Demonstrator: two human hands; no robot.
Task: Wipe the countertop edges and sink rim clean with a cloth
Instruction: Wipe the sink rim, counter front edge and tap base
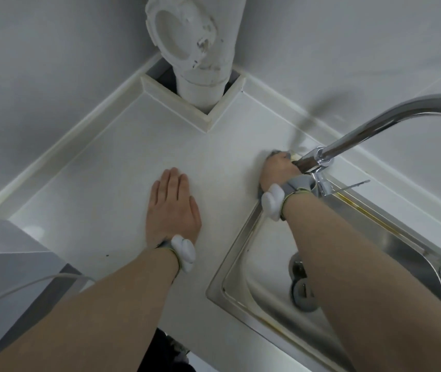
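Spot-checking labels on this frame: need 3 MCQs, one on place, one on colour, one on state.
1. Where is the cloth?
A. in the basin
B. on the countertop by the faucet base
C. over the pipe

2. Colour of the faucet?
A. shiny silver
B. black
C. brass

3. The left hand is:
A. fisted
B. flat on the countertop
C. gripping the faucet

Key: B, grey cloth peeks out under the right hand beside the faucet; A, chrome spout; B, fingers straight, palm down.

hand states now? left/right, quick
Left hand: open, flat on the countertop, holding nothing.
Right hand: curled on the cloth, pressing it to the countertop by the faucet.
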